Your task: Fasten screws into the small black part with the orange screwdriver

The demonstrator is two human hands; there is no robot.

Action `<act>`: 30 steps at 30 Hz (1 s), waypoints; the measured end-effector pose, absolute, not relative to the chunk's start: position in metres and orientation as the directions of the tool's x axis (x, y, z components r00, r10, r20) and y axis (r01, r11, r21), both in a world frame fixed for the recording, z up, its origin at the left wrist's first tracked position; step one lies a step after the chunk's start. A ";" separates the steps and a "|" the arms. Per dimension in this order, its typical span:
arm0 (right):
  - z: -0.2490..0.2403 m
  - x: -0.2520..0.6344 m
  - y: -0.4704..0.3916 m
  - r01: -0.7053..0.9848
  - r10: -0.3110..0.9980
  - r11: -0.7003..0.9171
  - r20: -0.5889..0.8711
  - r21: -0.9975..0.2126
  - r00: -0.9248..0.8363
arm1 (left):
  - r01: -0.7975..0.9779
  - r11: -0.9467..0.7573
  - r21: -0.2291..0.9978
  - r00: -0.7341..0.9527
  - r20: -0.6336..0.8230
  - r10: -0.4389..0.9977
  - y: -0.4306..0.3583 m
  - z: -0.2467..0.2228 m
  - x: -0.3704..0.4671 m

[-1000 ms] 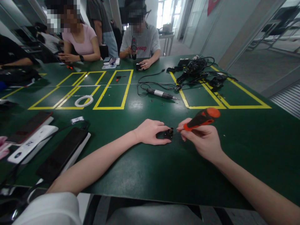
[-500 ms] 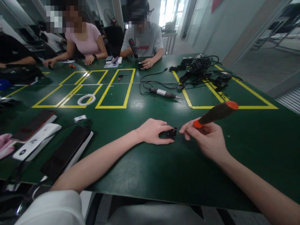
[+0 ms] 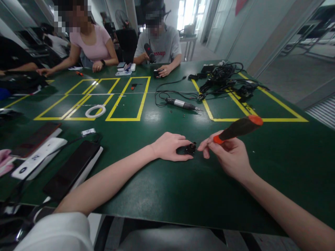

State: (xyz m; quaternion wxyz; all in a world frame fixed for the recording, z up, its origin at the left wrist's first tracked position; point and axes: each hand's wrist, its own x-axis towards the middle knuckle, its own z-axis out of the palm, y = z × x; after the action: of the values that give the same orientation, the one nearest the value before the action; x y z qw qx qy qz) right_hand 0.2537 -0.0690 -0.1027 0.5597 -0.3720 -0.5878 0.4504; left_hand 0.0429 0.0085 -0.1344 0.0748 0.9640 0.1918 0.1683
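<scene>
My left hand lies on the green table with thumb and forefinger closed round a small black part. A short round stub sticks up from the top of that part, which stands on the tabletop. Just to its right, my right hand grips a screwdriver with a dark handle and orange ends. The handle slants up to the right, and its shaft is hidden or too thin to make out near my fingers.
Beyond my hands lies a corded electric screwdriver. A heap of black cables is at the back right. At left are a tape roll, a dark phone and a white power bank. Across the table, a person holds a power tool.
The screwdriver handle has shifted slightly left and down with my right hand. My left hand keeps its hold on the black part. The view has moved a little.
</scene>
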 end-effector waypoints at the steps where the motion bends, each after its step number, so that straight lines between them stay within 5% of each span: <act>1: -0.102 0.254 -0.069 -0.037 0.942 0.323 0.325 -0.946 -0.085 | 0.346 -0.914 0.210 0.868 0.297 0.397 0.009 -0.135 0.043; 10: -0.103 0.256 -0.068 -0.122 0.943 0.293 0.308 -0.948 -0.125 | 0.334 -0.919 0.208 0.866 0.317 0.386 0.010 -0.136 0.043; 16: -0.104 0.254 -0.069 -0.004 0.944 0.311 0.310 -0.950 -0.118 | 0.342 -0.918 0.200 0.868 0.306 0.390 0.009 -0.137 0.043; 30: -0.104 0.255 -0.067 -0.021 0.948 0.305 0.305 -0.952 -0.094 | 0.319 -0.924 0.209 0.866 0.332 0.374 0.009 -0.136 0.043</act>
State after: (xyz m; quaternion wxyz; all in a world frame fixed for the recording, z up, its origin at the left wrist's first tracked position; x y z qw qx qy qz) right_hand 0.2553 -0.0670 -0.1040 0.5481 -0.3908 -0.5931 0.4416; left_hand 0.0430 0.0094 -0.1355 0.0738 0.9631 0.1799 0.1862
